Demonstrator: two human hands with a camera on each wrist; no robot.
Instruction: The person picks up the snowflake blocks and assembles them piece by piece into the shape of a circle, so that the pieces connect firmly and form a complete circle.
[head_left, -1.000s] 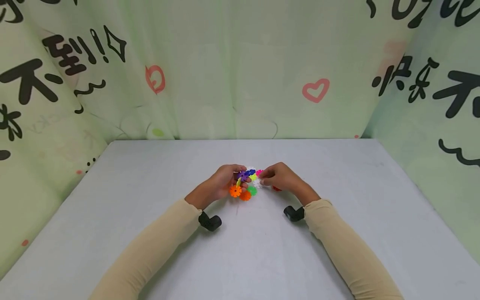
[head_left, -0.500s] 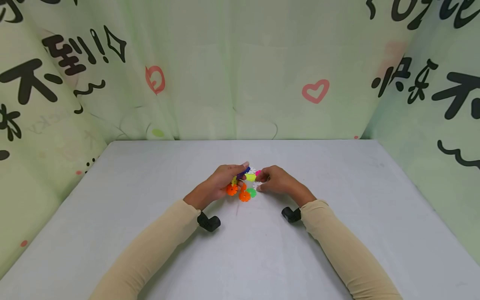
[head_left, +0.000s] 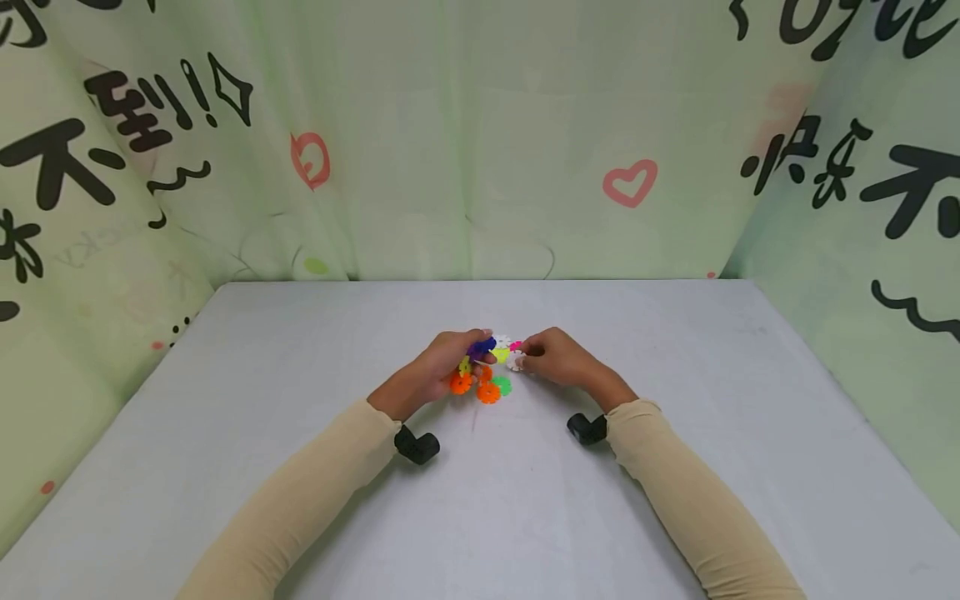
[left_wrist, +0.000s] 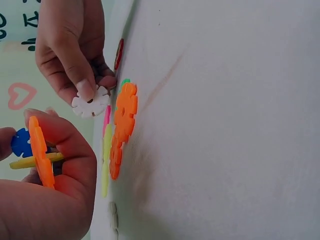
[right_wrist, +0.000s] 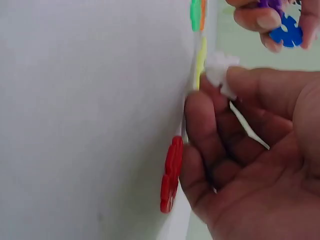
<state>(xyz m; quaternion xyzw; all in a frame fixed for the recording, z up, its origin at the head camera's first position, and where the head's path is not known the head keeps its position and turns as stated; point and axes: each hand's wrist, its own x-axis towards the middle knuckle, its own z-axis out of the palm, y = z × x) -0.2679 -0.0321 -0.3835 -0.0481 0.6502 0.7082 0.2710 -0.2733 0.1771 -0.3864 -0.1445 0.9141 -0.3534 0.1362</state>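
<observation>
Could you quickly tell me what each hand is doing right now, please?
Left hand: grips a joined cluster of snowflake discs, orange, blue and yellow.
Right hand: pinches a single white disc between thumb and fingertips.

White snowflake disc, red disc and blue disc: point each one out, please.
white snowflake disc (left_wrist: 91,103), left wrist view, on its flat face.
red disc (right_wrist: 171,172), right wrist view, on its edge.
blue disc (right_wrist: 287,31), right wrist view, on its face.

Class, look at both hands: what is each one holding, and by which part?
The right hand pinches a white snowflake disc by its rim. The left hand grips a joined cluster of discs around its middle.
</observation>
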